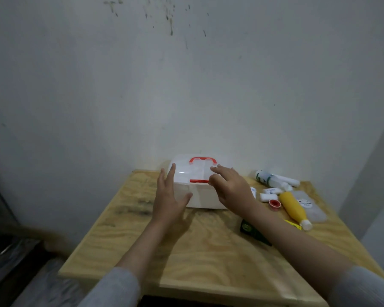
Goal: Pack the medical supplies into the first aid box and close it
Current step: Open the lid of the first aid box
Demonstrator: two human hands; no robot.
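Note:
A white first aid box point(200, 196) with a clear lid, a red handle point(202, 160) and a red latch point(198, 181) stands closed at the back of the wooden table point(186, 247). My left hand point(169, 196) is spread at the box's left front corner, fingers apart. My right hand point(228, 187) hovers over the lid's right side, fingers spread beside the latch. To the right lie a yellow bottle point(294, 209), a white bottle with green print point(264, 177), small white rolls point(268, 197), a red tape roll point(275, 203) and a clear pouch point(308, 204).
A dark green packet point(248, 229) lies partly under my right forearm. A yellow slip point(294, 224) sits by the yellow bottle's cap. A stained white wall rises right behind the box. Left of the table, the floor holds dark blurred items.

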